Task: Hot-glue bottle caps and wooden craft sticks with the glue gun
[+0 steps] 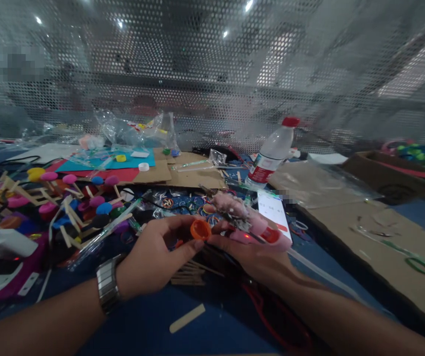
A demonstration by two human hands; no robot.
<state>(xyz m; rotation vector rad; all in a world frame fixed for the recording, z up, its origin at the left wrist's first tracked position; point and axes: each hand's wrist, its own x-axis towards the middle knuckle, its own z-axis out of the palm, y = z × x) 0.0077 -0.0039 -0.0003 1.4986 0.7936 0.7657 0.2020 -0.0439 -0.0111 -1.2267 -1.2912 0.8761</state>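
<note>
My left hand (153, 249), with a metal-banded watch (107, 284) on the wrist, pinches an orange bottle cap (200, 230) between thumb and fingers. The cap's hollow side faces me. My right hand (245, 252) is wrapped round a pink glue gun (260, 230) with a small red light lit. Greyish residue coats the glue gun's front part, which points up and left. Right-hand fingertips reach the cap's right edge; whether they press on it I cannot tell. Below the hands lie several wooden sticks (188, 274), and one flat stick (187, 318) lies nearer me.
Bottle caps on sticks (97, 202) crowd the left, beside a purple-and-white device (8, 277). Behind stand a red-capped water bottle (270, 153) and a lit phone (273, 210). Cardboard (346, 222) covers the right, with an open box (390, 173). A perforated metal screen (197, 64) rises behind.
</note>
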